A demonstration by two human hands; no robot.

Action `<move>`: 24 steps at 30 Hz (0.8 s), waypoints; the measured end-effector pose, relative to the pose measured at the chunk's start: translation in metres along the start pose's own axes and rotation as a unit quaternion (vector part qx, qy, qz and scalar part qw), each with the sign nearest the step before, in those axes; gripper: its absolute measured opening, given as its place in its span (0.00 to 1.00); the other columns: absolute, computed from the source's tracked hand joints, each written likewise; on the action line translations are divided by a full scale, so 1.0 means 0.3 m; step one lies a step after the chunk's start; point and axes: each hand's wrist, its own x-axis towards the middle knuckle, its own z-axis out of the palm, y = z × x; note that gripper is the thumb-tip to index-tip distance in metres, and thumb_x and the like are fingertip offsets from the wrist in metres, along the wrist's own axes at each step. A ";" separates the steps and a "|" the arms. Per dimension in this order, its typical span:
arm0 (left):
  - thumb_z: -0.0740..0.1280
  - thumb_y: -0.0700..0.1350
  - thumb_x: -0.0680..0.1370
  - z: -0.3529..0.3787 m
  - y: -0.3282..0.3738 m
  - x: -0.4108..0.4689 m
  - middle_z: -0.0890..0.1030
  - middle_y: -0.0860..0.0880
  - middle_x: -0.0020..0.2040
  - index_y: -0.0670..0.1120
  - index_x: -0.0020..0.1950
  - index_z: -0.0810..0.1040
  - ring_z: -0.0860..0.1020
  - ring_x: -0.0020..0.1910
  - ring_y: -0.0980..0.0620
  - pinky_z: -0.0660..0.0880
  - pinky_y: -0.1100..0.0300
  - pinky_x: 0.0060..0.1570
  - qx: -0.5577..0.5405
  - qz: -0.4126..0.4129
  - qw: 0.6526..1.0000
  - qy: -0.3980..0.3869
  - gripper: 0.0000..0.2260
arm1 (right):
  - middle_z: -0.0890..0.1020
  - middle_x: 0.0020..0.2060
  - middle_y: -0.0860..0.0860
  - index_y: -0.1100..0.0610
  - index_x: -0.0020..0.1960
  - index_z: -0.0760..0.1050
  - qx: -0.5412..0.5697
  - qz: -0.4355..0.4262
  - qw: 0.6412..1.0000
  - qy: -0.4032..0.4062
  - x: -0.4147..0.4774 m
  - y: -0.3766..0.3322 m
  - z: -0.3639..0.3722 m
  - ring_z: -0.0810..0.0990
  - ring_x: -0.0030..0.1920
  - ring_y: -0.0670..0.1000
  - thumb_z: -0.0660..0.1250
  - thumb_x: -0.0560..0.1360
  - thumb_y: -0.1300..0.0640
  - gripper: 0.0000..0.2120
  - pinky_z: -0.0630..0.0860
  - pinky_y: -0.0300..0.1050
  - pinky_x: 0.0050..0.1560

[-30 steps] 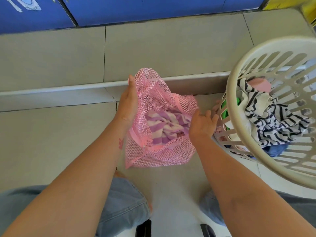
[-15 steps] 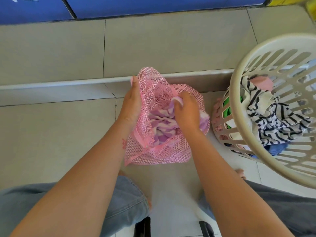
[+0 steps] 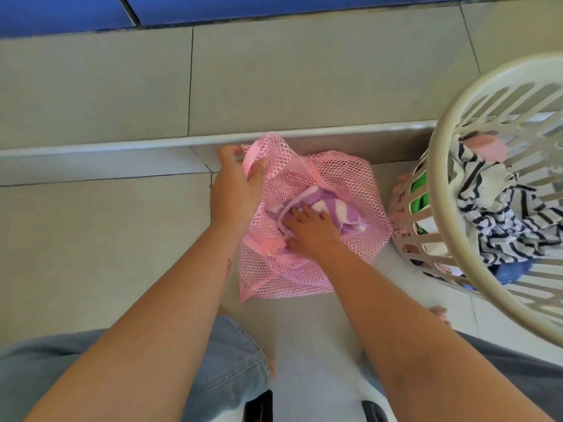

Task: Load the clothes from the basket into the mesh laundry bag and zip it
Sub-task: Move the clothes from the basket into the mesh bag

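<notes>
One pink mesh laundry bag [image 3: 344, 190] on the tiled floor [image 3: 91, 239], mouth gaping, one purple-and-white striped garment [image 3: 329, 205] inside. Left hand [image 3: 234, 190] pinching the bag's pink rim; right hand [image 3: 310, 233] flat, fingers spread on the garment. One white basket [image 3: 451, 190] just beside, one navy-striped garment [image 3: 499, 214] on top.

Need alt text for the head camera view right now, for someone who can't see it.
A person's right hand presses a purple-and-white striped garment into a pink mesh laundry bag on the tiled floor while the left hand holds the bag's rim open. To the right, a white basket holds more clothes, including a navy-striped top.
</notes>
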 end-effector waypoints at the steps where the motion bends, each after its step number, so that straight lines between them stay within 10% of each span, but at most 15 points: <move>1: 0.64 0.51 0.82 -0.003 0.003 -0.003 0.80 0.48 0.49 0.48 0.74 0.62 0.80 0.45 0.42 0.74 0.55 0.42 -0.024 -0.008 1.000 0.008 0.23 | 0.59 0.77 0.49 0.48 0.77 0.57 0.006 -0.003 1.000 0.013 -0.007 0.002 -0.005 0.54 0.77 0.53 0.58 0.78 0.43 0.29 0.55 0.60 0.74; 5: 0.60 0.38 0.83 -0.006 0.000 -0.010 0.71 0.61 0.69 0.58 0.78 0.61 0.72 0.64 0.65 0.69 0.71 0.60 -0.133 0.067 0.986 -0.074 0.27 | 0.72 0.69 0.49 0.49 0.66 0.72 0.016 0.000 0.990 0.137 -0.071 0.000 -0.029 0.64 0.72 0.54 0.60 0.76 0.46 0.20 0.59 0.57 0.71; 8: 0.58 0.32 0.81 -0.013 -0.009 0.000 0.77 0.57 0.68 0.58 0.67 0.77 0.75 0.67 0.58 0.71 0.52 0.70 -0.186 0.052 0.973 -0.124 0.25 | 0.75 0.66 0.54 0.50 0.63 0.74 0.054 0.132 0.949 0.281 -0.111 -0.019 -0.029 0.69 0.68 0.59 0.63 0.76 0.48 0.17 0.63 0.58 0.69; 11: 0.60 0.36 0.81 -0.038 0.021 -0.001 0.82 0.56 0.62 0.58 0.57 0.82 0.81 0.58 0.51 0.77 0.43 0.61 -0.198 0.001 0.972 -0.127 0.19 | 0.56 0.77 0.58 0.44 0.75 0.59 0.155 0.255 0.946 0.130 -0.132 -0.029 -0.032 0.55 0.76 0.65 0.56 0.79 0.41 0.25 0.54 0.62 0.74; 19: 0.63 0.58 0.80 -0.039 0.037 0.010 0.83 0.54 0.58 0.54 0.61 0.81 0.80 0.60 0.53 0.74 0.47 0.67 -0.244 -0.033 0.962 -0.119 0.14 | 0.44 0.79 0.51 0.36 0.76 0.45 0.123 0.102 0.985 -0.072 -0.049 -0.034 0.040 0.44 0.77 0.66 0.44 0.81 0.38 0.24 0.47 0.68 0.74; 24: 0.64 0.55 0.81 -0.040 0.032 0.021 0.83 0.53 0.59 0.51 0.62 0.81 0.80 0.61 0.55 0.74 0.50 0.67 -0.231 -0.005 0.967 -0.106 0.14 | 0.63 0.75 0.50 0.38 0.73 0.58 0.083 0.113 0.990 -0.020 -0.060 -0.025 -0.023 0.66 0.71 0.63 0.45 0.81 0.42 0.21 0.64 0.62 0.67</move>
